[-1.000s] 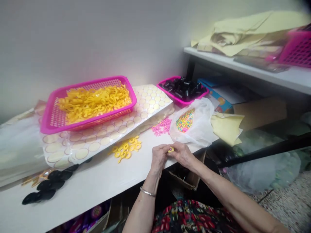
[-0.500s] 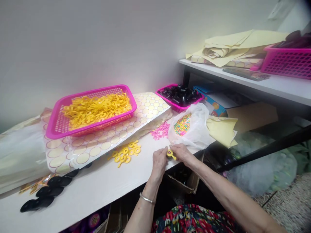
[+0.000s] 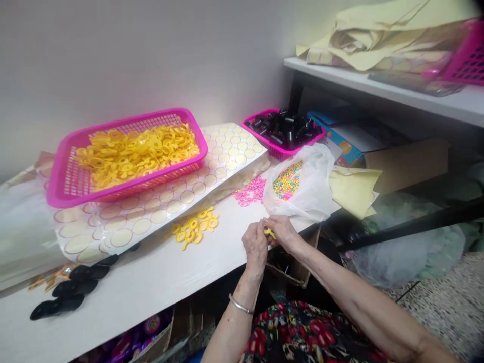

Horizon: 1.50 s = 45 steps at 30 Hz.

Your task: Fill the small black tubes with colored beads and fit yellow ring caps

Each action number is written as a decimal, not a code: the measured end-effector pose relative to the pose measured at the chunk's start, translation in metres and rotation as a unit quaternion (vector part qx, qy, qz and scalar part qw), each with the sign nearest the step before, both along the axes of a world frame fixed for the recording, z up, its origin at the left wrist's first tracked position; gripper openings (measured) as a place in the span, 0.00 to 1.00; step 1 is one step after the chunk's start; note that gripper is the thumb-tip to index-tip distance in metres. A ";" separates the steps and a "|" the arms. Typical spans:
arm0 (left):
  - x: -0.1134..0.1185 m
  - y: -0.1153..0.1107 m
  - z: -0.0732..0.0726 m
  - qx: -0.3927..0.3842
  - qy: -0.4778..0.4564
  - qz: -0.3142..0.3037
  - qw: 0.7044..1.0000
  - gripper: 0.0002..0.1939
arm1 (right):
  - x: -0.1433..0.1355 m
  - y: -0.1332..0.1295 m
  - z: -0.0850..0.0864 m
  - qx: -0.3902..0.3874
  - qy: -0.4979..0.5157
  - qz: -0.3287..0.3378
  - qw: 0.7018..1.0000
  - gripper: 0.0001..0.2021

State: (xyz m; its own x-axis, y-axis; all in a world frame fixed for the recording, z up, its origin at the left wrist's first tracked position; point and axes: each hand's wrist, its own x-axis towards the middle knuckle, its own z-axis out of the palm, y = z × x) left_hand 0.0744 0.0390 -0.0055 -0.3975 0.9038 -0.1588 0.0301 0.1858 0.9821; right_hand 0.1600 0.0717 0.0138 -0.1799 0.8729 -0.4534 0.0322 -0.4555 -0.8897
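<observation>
The basket (image 3: 202, 151) at nine o'clock is coloured pink; the cloth (image 3: 293, 330) at five is patterned red on black.

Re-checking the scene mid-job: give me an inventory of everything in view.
Table: one, white, centre
Large basket: one, pink, back left
Ring pieces: many, yellow, large basket and mid-table
Circle sheets: count unclear, cream-white, under large basket
Small basket: one, pink, back
Cylinders: many, black, small basket
Bead bag: one, white, right
Bits: many, pink, beside bead bag
Ovals: several, black, front left
Shelf: one, white, upper right
Cartons: several, brown and blue, below shelf
Held piece: one, yellow, at fingertips
Bangle: one, silver, left wrist
Hands, left and right: two, bare, table edge
</observation>
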 end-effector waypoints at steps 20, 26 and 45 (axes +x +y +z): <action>-0.025 -0.010 0.008 -0.003 -0.191 -0.117 0.975 0.20 | 0.023 -0.013 0.005 0.363 -0.156 0.173 0.902 0.05; -0.012 -0.011 0.007 0.019 -0.040 -0.092 0.995 0.16 | 0.019 -0.018 0.005 0.424 -0.194 0.114 0.877 0.05; -0.011 -0.009 -0.006 0.076 0.092 -0.099 0.988 0.11 | 0.010 -0.008 0.005 0.411 -0.174 -0.005 0.895 0.07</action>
